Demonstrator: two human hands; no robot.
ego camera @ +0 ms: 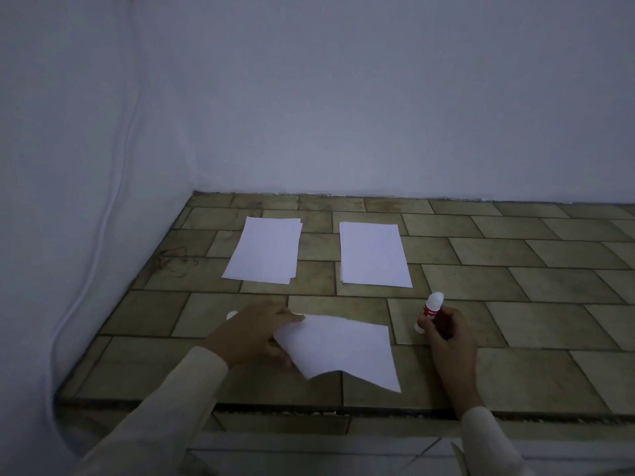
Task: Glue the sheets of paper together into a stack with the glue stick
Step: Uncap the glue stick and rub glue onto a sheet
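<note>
My left hand [252, 333] grips the left edge of a loose white sheet [347, 350], which is partly lifted and curled near the front of the tiled surface. My right hand [448, 334] holds a red-and-white glue stick [429, 312], tilted, with its lower end close to the tiles. Further back lie two white paper stacks: one at the left [264, 250], slightly fanned, and one at the right [374, 254]. A small white object, possibly the cap [232, 315], peeks out behind my left hand.
The tiled surface [515, 286] ends at a front edge [309, 405] near my arms. White walls close it off at the back and left. A thin white cable [113, 207] runs down the left wall.
</note>
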